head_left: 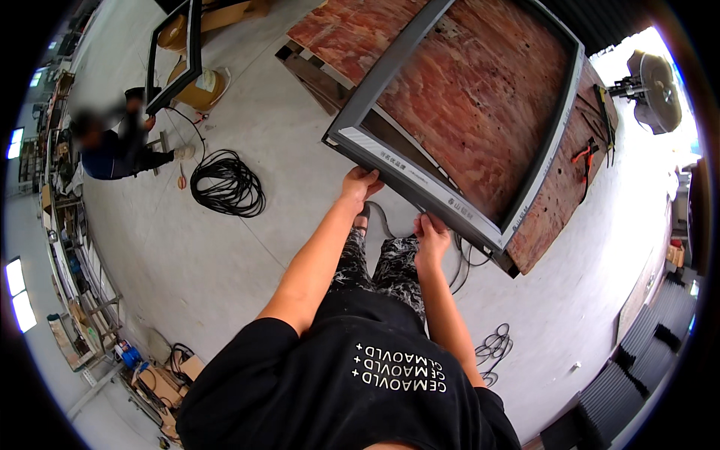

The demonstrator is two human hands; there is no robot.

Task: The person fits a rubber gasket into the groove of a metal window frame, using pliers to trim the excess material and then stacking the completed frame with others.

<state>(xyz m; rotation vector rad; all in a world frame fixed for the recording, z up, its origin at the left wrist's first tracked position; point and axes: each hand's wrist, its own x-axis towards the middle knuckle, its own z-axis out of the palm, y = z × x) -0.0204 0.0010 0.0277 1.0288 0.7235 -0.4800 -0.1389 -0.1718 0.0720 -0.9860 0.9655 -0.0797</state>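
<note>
A large dark grey window frame (442,196), partly covered with pale printed film, lies on a reddish wooden board. At its near edge, toward the left corner, my left hand (360,187) is closed in a pinch right against the frame. Farther right along that edge, my right hand (433,238) has thumb and fingers pressed together on a thin black strip (385,222). The strip hangs in a slack loop between the two hands and seems to come from under my left hand. My fingers partly hide where it meets the frame.
The reddish board (540,244) carries orange-handled pliers (583,154) at its right. A coil of black strip (227,184) lies on the floor, left. A seated person (112,154) holds another dark frame (193,45). A fan (654,91) stands far right. Loose black loops (495,345) lie right of me.
</note>
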